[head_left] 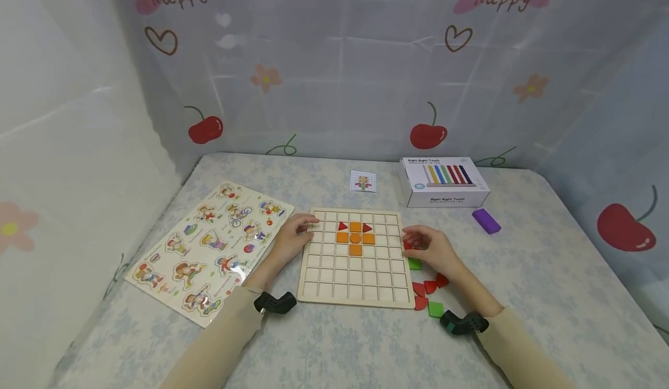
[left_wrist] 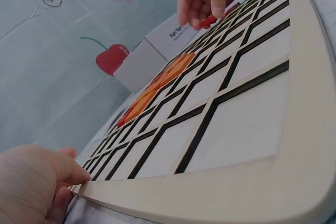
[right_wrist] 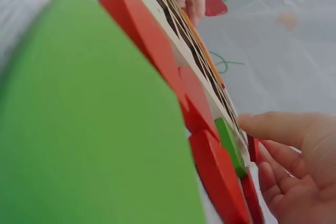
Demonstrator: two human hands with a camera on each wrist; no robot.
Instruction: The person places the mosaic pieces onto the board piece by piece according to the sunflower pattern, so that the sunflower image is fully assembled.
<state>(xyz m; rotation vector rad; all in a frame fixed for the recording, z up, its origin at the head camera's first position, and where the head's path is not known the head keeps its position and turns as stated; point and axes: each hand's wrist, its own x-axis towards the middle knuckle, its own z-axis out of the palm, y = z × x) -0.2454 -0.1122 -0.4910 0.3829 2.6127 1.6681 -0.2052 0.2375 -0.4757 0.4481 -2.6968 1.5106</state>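
Observation:
A wooden grid board [head_left: 324, 291] lies in front of me, with several orange squares [head_left: 355, 250], an orange circle [head_left: 355, 238] and two red triangles [head_left: 342, 226] in its upper middle cells. My left hand [head_left: 291, 238] grips the board's left edge near the far corner; in the left wrist view one fingertip lies on the rim. Beyond the right edge, my right hand [head_left: 431, 248] pinches a small red piece [left_wrist: 208, 21] between thumb and fingers. Its shape is mostly hidden by the fingers. A green square [head_left: 415, 264] lies just under that hand.
Several red pieces [head_left: 420, 288] and another green square [head_left: 436, 309] lie along the board's right side. A picture puzzle board [head_left: 209, 255] is at the left. At the back are a small pattern card [head_left: 363, 181], a white box [head_left: 444, 183] and a purple block [head_left: 486, 221].

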